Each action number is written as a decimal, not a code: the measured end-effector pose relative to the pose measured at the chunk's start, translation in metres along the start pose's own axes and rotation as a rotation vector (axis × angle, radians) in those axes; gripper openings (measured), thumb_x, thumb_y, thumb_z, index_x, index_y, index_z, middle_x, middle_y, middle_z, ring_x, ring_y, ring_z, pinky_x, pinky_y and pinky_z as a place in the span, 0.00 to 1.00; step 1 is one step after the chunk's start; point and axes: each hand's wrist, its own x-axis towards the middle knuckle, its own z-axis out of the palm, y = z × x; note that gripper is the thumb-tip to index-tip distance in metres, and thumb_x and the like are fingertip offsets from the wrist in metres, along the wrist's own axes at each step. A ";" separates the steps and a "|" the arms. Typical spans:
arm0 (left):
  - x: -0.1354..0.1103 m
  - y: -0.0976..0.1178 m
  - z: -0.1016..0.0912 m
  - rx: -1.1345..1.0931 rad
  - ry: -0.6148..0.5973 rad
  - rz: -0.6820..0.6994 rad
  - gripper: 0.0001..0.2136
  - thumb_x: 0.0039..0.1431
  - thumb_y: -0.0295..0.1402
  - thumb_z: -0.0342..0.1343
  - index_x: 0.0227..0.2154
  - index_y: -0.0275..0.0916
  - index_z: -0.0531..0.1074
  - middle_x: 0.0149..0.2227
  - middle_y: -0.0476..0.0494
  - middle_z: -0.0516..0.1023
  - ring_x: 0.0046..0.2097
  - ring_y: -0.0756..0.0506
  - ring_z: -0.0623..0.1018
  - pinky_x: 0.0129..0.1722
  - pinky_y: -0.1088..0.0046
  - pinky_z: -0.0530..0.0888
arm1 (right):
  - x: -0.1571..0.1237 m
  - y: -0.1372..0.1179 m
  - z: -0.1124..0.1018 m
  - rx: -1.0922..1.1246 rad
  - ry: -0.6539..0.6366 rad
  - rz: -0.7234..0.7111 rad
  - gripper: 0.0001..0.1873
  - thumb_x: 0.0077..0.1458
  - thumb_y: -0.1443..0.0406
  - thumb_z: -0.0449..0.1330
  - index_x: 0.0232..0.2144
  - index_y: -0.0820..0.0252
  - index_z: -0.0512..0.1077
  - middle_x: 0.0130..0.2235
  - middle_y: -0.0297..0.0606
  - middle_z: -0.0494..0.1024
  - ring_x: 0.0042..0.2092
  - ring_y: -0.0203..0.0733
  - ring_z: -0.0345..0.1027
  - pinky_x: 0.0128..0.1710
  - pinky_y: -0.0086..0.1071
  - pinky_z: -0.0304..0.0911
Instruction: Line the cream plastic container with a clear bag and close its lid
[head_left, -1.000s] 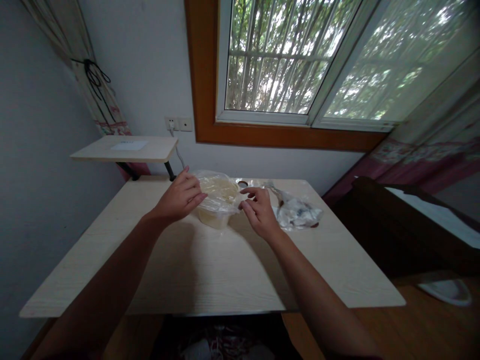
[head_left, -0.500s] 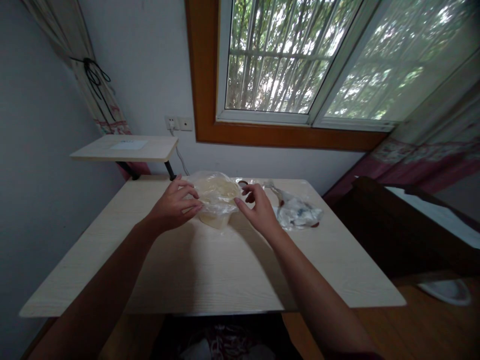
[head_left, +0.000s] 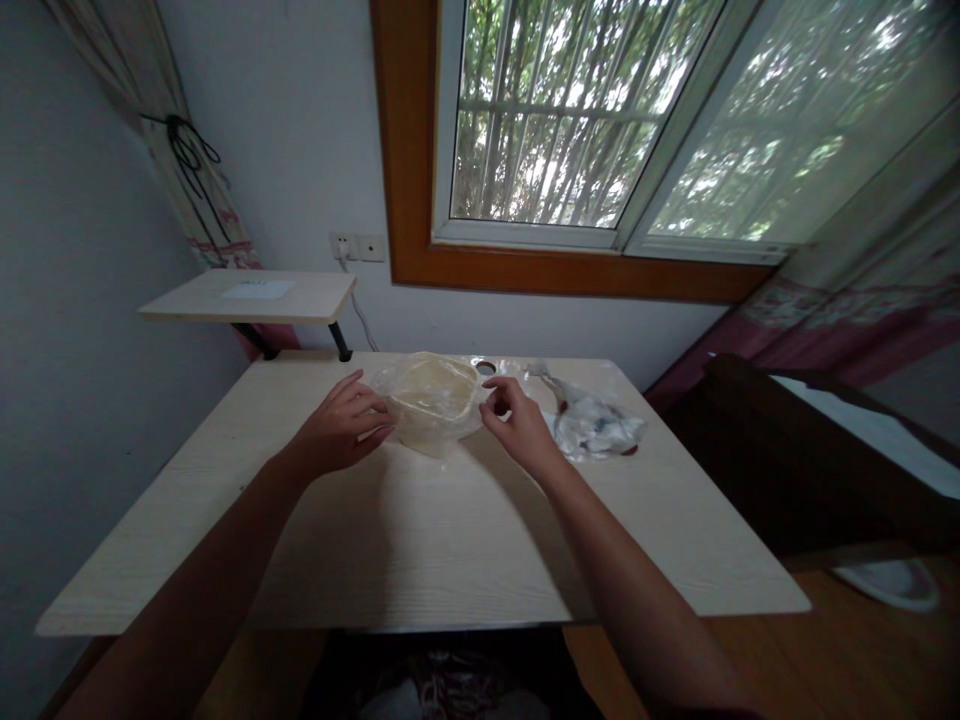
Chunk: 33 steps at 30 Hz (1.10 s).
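From my remote seat, the head camera gives me both hands at the far half of the worktop. The left hand point(head_left: 339, 428) is half open, its fingers loosely curled and pointing right, with the fingertips point(head_left: 384, 428) against the left edge of the clear plastic film point(head_left: 442, 385). The right hand point(head_left: 521, 425) is narrower, its thumb and forefinger drawn close together at the film's right edge (from here I cannot tell whether they pinch it or just sit beside it).

The film lies over a pale translucent tub point(head_left: 427, 440), which stands between the hands on the worktop point(head_left: 420, 540). To the right of the right hand lies a crumpled plastic bag point(head_left: 596, 424) with something white inside, close to the hand but not touching it.

Beyond the worktop, a small wooden shelf point(head_left: 247, 296) stands at the left corner, with a sheet of paper point(head_left: 259, 290) on it. A white cable point(head_left: 360, 320) runs down from a wall socket point(head_left: 343, 246). Above is a wood-framed window point(head_left: 577, 120) with bamboo outside, and a dark bed frame point(head_left: 780, 450) stands on the right, above the wooden floor point(head_left: 757, 650).
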 end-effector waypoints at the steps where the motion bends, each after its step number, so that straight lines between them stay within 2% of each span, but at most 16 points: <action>1: -0.003 -0.002 0.003 -0.018 -0.008 -0.007 0.09 0.64 0.35 0.57 0.44 0.46 0.80 0.43 0.44 0.82 0.47 0.43 0.78 0.67 0.45 0.62 | 0.000 0.003 0.000 -0.025 0.016 0.007 0.15 0.57 0.64 0.58 0.48 0.54 0.66 0.31 0.30 0.72 0.31 0.40 0.69 0.34 0.34 0.65; 4: -0.010 -0.006 0.010 -0.126 -0.007 -0.051 0.12 0.66 0.33 0.54 0.47 0.44 0.79 0.45 0.41 0.82 0.48 0.43 0.79 0.59 0.55 0.73 | -0.001 0.010 0.001 -0.058 0.075 0.028 0.15 0.57 0.64 0.58 0.48 0.54 0.67 0.32 0.32 0.74 0.32 0.40 0.70 0.34 0.35 0.66; 7: -0.013 -0.006 0.014 -0.245 0.055 -0.162 0.11 0.68 0.34 0.52 0.46 0.40 0.78 0.45 0.39 0.81 0.48 0.44 0.80 0.51 0.63 0.77 | 0.000 0.016 0.003 -0.039 0.127 0.034 0.15 0.57 0.63 0.59 0.48 0.55 0.68 0.33 0.33 0.74 0.34 0.41 0.71 0.36 0.36 0.68; 12: -0.002 -0.003 0.011 -0.356 0.307 -0.450 0.09 0.67 0.36 0.53 0.40 0.40 0.77 0.41 0.42 0.79 0.46 0.45 0.79 0.52 0.62 0.76 | 0.003 0.018 0.006 0.057 0.199 0.077 0.11 0.58 0.60 0.60 0.43 0.55 0.71 0.33 0.33 0.74 0.35 0.42 0.71 0.41 0.40 0.72; 15: 0.008 -0.005 0.011 -0.437 0.393 -0.534 0.11 0.63 0.39 0.58 0.44 0.40 0.75 0.49 0.40 0.75 0.51 0.43 0.77 0.54 0.58 0.77 | 0.005 0.018 0.008 0.128 0.206 0.101 0.11 0.57 0.58 0.61 0.41 0.55 0.72 0.34 0.34 0.75 0.37 0.42 0.72 0.44 0.42 0.73; 17: 0.015 -0.006 0.014 -0.540 0.376 -0.561 0.17 0.61 0.40 0.59 0.51 0.41 0.73 0.56 0.37 0.72 0.57 0.41 0.76 0.56 0.55 0.76 | 0.007 0.020 0.011 0.153 0.210 0.114 0.10 0.57 0.57 0.62 0.38 0.55 0.71 0.36 0.36 0.76 0.39 0.42 0.72 0.44 0.42 0.74; 21: 0.032 -0.006 0.023 -0.770 0.209 -0.596 0.27 0.60 0.43 0.61 0.61 0.43 0.65 0.66 0.32 0.66 0.66 0.36 0.69 0.60 0.50 0.72 | 0.009 0.025 0.015 0.149 0.234 0.106 0.11 0.56 0.55 0.63 0.34 0.55 0.70 0.44 0.42 0.76 0.49 0.47 0.72 0.44 0.42 0.74; 23: 0.040 -0.004 0.028 -0.851 0.176 -0.585 0.27 0.60 0.44 0.61 0.59 0.42 0.66 0.67 0.32 0.65 0.67 0.36 0.68 0.65 0.48 0.67 | 0.011 0.027 0.017 0.192 0.226 0.109 0.12 0.56 0.54 0.64 0.33 0.55 0.69 0.51 0.45 0.75 0.53 0.48 0.71 0.45 0.42 0.74; 26: 0.049 0.000 0.035 -0.917 0.198 -0.581 0.22 0.59 0.44 0.62 0.52 0.41 0.69 0.68 0.31 0.65 0.68 0.36 0.68 0.67 0.47 0.62 | 0.014 0.029 0.019 0.328 0.168 0.132 0.12 0.59 0.54 0.62 0.34 0.54 0.66 0.59 0.47 0.73 0.58 0.48 0.71 0.49 0.43 0.72; 28: 0.051 0.002 0.038 -0.926 0.210 -0.588 0.20 0.59 0.44 0.62 0.50 0.41 0.69 0.67 0.31 0.67 0.67 0.37 0.68 0.67 0.48 0.63 | 0.015 0.030 0.020 0.381 0.139 0.132 0.12 0.60 0.53 0.60 0.35 0.53 0.65 0.59 0.46 0.74 0.58 0.47 0.70 0.53 0.44 0.70; 33: 0.048 0.008 0.037 -0.844 0.242 -0.627 0.17 0.59 0.43 0.61 0.46 0.41 0.70 0.62 0.33 0.73 0.59 0.39 0.76 0.59 0.53 0.72 | 0.016 0.031 0.022 0.392 0.166 0.138 0.15 0.58 0.51 0.60 0.33 0.52 0.63 0.46 0.42 0.80 0.51 0.46 0.73 0.54 0.45 0.68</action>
